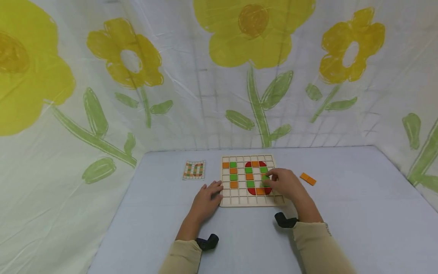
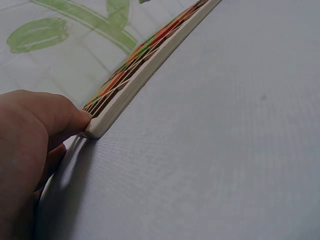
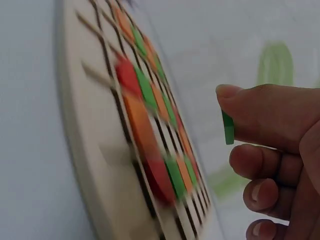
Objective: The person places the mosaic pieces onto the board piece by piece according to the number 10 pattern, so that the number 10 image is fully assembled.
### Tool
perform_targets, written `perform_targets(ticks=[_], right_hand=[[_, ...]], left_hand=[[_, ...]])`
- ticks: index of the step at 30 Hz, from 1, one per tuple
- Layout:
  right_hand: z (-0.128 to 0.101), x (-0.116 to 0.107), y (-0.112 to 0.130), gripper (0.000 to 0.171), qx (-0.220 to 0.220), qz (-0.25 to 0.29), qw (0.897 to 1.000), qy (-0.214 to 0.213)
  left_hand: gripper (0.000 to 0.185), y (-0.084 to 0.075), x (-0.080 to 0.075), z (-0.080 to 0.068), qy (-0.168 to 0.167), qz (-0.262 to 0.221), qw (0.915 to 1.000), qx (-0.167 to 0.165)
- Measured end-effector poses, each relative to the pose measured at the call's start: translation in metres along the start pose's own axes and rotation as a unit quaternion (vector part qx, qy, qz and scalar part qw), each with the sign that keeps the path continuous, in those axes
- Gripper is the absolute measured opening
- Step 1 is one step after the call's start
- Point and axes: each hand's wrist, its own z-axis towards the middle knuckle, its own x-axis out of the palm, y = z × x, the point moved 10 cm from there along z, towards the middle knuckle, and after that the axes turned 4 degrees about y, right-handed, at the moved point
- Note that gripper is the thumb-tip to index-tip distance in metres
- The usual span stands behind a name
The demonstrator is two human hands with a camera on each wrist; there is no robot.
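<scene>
My right hand (image 1: pixel 283 182) hovers over the right side of a wooden grid board (image 1: pixel 241 200) and pinches a small green tile (image 3: pixel 228 127) between thumb and index finger. In the right wrist view that tile is apart from the board. Orange and green square tiles sit in the grid as a left column. Right of it, a ring of orange and green tiles has red rounded corner pieces (image 1: pixel 251 191). At the board's left edge, my left hand (image 1: pixel 206 201) lies with relaxed fingers, its thumb (image 2: pixel 75 117) touching the near left corner.
A small printed card (image 1: pixel 194 170) with a similar coloured grid lies left of the board. Two orange tiles (image 1: pixel 308 179) lie side by side to the right. The pale table (image 1: pixel 246 236) ends at a curtain (image 1: pixel 184 125) painted with yellow flowers.
</scene>
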Motion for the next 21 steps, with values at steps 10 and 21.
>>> perform_targets(ticks=[10, 21], right_hand=[[0.010, 0.064, 0.071, 0.026, -0.065, -0.029, 0.997, 0.042], [0.016, 0.081, 0.080, 0.025, -0.065, -0.051, 0.996, 0.043]], left_hand=[[0.034, -0.001, 0.000, 0.000, 0.006, 0.001, 1.0000, 0.004], [0.035, 0.000, -0.001, 0.000, 0.002, 0.002, 1.0000, 0.003]])
